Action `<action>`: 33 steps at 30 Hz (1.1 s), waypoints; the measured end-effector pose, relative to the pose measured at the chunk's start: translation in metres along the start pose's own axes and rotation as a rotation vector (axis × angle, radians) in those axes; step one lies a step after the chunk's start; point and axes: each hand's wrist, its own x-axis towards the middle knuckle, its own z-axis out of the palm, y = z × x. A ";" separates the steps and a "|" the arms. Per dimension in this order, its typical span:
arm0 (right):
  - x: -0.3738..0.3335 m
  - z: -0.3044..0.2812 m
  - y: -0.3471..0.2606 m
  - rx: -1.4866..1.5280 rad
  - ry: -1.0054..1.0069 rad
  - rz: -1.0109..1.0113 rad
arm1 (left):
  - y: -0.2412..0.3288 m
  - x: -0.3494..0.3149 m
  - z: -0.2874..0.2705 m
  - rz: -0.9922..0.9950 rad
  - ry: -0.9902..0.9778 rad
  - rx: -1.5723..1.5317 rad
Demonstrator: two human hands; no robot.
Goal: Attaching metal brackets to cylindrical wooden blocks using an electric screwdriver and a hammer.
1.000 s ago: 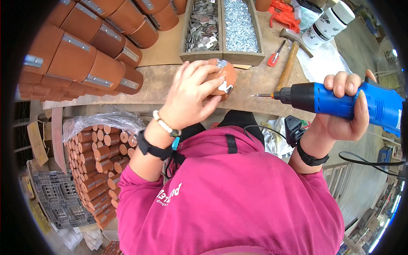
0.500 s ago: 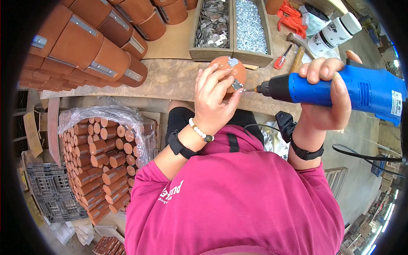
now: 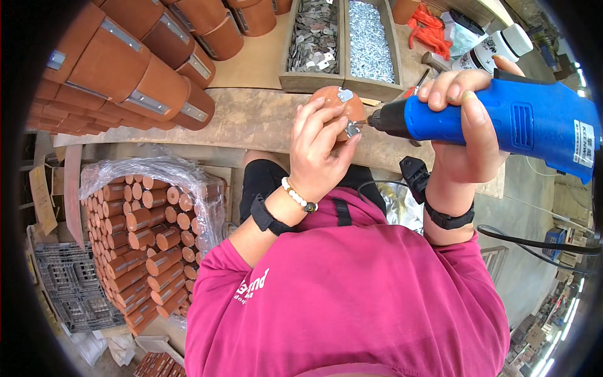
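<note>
My left hand (image 3: 318, 143) is closed around a round reddish-brown cylinder (image 3: 326, 94) at the front edge of the bench, its end face turned up. Two small metal plates sit on that face: one near the far rim (image 3: 345, 95), the other plate (image 3: 353, 129) beside my left fingertips. Wrapped round a blue electric screwdriver (image 3: 521, 119) is my right hand (image 3: 468, 103), holding the tool sideways. Its black nose (image 3: 389, 119) points left, and the bit's tip is right at the nearer plate. Whether a screw is under the tip is too small to tell.
Behind the cylinder stand wooden trays of flat metal plates (image 3: 312, 38) and silvery screws (image 3: 372, 47). Brown cylinders (image 3: 160, 85) are stacked on the left of the bench; more cylinders (image 3: 151, 220) fill a plastic-wrapped stack below. A hammer (image 3: 433, 61), red netting (image 3: 430, 31) and white bottle (image 3: 502, 45) lie right.
My right hand has brought the screwdriver left, so its nose is closer to the cylinder and the bit shows less. My left hand keeps its hold, the cylinder shifting only slightly.
</note>
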 end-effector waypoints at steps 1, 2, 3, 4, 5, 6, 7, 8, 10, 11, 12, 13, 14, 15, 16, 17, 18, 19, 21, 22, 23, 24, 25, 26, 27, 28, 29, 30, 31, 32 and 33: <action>0.000 0.000 0.000 -0.002 -0.008 0.001 | -0.001 0.000 0.000 0.006 -0.001 -0.005; 0.000 0.000 0.001 -0.004 -0.016 0.001 | -0.001 -0.001 0.000 0.012 -0.001 -0.009; 0.001 0.000 0.001 -0.006 -0.016 0.001 | -0.001 0.000 0.001 0.012 -0.002 -0.010; 0.001 0.000 0.001 -0.005 -0.019 0.003 | 0.000 0.000 0.001 0.012 -0.002 -0.017; 0.001 0.000 0.001 -0.005 -0.022 0.005 | 0.000 0.001 0.001 0.011 -0.003 -0.023; 0.000 0.000 0.001 -0.006 -0.025 0.007 | 0.000 0.000 0.001 0.009 0.000 -0.024; -0.001 0.001 0.002 -0.013 -0.032 0.019 | -0.001 0.000 0.000 0.005 0.001 -0.027; -0.001 0.002 0.003 -0.019 -0.039 0.032 | -0.001 -0.001 -0.001 0.001 0.002 -0.030; -0.001 0.002 0.003 -0.020 -0.044 0.034 | -0.001 -0.001 0.000 0.000 0.002 -0.028; -0.002 0.002 0.003 -0.022 -0.050 0.036 | -0.001 -0.001 0.000 -0.001 0.002 -0.026; -0.002 0.001 0.002 -0.023 -0.050 0.036 | -0.001 -0.001 0.001 -0.001 0.002 -0.027; -0.002 0.000 0.002 -0.085 -0.105 0.045 | 0.000 -0.001 0.000 0.000 0.000 -0.025; -0.002 -0.001 0.002 -0.146 -0.160 0.054 | -0.001 0.000 0.000 0.002 -0.003 -0.022; -0.003 0.001 0.001 -0.148 -0.160 0.055 | -0.001 -0.001 0.000 0.000 -0.004 -0.024; -0.003 0.004 0.000 -0.154 -0.162 0.068 | -0.001 -0.001 0.000 0.005 -0.005 -0.025; -0.003 0.005 0.000 -0.159 -0.164 0.082 | -0.001 -0.001 0.000 0.010 -0.007 -0.026; -0.002 0.005 -0.001 -0.161 -0.164 0.083 | -0.001 0.000 0.000 0.009 -0.007 -0.028; -0.001 0.004 -0.002 -0.306 -0.198 0.088 | -0.001 0.000 0.000 0.014 -0.005 -0.030; 0.001 0.004 -0.002 -0.451 -0.233 0.095 | -0.002 0.000 0.000 0.018 -0.003 -0.031; 0.002 0.003 -0.001 -0.448 -0.260 0.104 | -0.003 -0.001 0.000 0.022 0.001 -0.033; 0.003 0.003 -0.001 -0.444 -0.287 0.112 | -0.003 -0.001 0.001 0.025 0.005 -0.034; 0.004 0.005 -0.001 -0.446 -0.287 0.113 | -0.003 -0.001 0.001 0.024 0.005 -0.037; 0.005 0.007 -0.001 -0.444 -0.272 0.110 | -0.003 -0.001 0.001 0.025 0.004 -0.038; 0.005 0.010 -0.001 -0.441 -0.257 0.107 | -0.003 -0.001 0.001 0.025 0.004 -0.039; 0.005 0.012 0.002 -0.443 -0.258 0.109 | -0.003 -0.001 0.001 0.023 0.004 -0.041; 0.006 0.015 0.006 -0.282 -0.243 0.060 | -0.003 -0.001 0.001 0.025 0.005 -0.040; 0.006 0.016 0.008 -0.122 -0.228 0.011 | -0.004 -0.001 0.001 0.028 0.005 -0.040; 0.007 0.015 0.009 -0.122 -0.229 0.014 | -0.004 -0.001 0.001 0.025 0.006 -0.041; 0.007 0.015 0.010 -0.115 -0.224 0.033 | -0.004 -0.001 0.000 0.027 0.004 -0.046; 0.007 0.014 0.010 -0.108 -0.219 0.053 | -0.004 -0.001 0.000 0.028 0.003 -0.051; 0.007 0.014 0.011 -0.110 -0.219 0.054 | -0.004 -0.002 0.000 0.027 0.002 -0.053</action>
